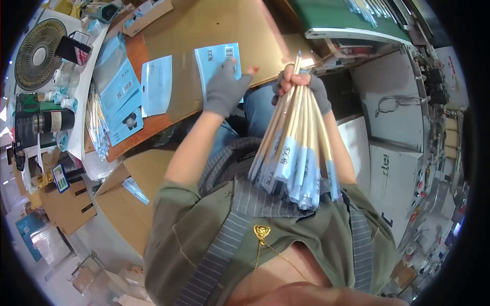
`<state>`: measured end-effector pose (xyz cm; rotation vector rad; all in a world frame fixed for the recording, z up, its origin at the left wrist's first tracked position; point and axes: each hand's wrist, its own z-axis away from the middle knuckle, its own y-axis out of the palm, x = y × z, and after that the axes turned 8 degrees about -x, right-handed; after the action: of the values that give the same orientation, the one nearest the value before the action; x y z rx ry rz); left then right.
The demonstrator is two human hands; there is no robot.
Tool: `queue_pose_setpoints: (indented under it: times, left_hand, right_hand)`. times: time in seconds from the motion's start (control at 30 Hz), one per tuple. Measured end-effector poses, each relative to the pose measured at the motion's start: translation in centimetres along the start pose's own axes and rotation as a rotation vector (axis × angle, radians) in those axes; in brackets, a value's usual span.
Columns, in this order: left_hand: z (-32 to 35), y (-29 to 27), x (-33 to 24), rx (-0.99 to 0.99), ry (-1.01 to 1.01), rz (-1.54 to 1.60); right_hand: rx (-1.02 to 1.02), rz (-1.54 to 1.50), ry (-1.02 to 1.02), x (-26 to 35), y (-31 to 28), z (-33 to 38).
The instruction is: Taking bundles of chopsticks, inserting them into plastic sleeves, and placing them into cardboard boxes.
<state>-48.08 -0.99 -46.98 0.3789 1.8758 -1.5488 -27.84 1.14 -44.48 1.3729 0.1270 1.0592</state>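
My right hand (305, 85), in a grey fingerless glove, is closed around a bundle of wrapped wooden chopsticks (301, 135). Their narrow ends stick up past my fingers, and the blue-printed sleeve ends fan out toward my chest. My left hand (224, 91), gloved the same way, is over a flat light-blue pouch (206, 58) on the table, its fingers apart and slightly blurred. Part of that pouch is hidden under the hand. To its left lies a second blue pouch (156, 85), face down or plain on the visible side.
More blue pouches (120, 94) overlap at the table's left end, beside a pile of wrapped chopsticks (95, 120). Cardboard (178, 28) covers the tabletop. A fan (41, 53) and a black flask (53, 121) stand far left. Grey machine cabinets (393, 178) rise at right; an open carton (127, 194) sits below left.
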Motion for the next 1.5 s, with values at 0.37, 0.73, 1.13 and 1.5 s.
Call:
queue_pose_setpoints:
  times: [0.37,0.73,1.13,1.5]
  left_hand:
    - [1.0,-3.6,7.2,0.041,-0.01,-0.223]
    - [1.2,-11.0,6.4,0.157,-0.308,0.13]
    - [2.3,-7.7,2.6,-0.212,0.023,0.405]
    - [2.6,-8.8,0.9,-0.053,-0.181,0.699]
  right_hand:
    - [0.024,0.201,0.21,0.4,2.0,-4.6]
    - [0.215,0.268,0.377,-2.5,2.5,-7.5]
    - [0.097,0.411,0.273,-3.7,5.0,-8.6]
    - [0.12,0.345,0.248,-3.3,2.8,-6.3]
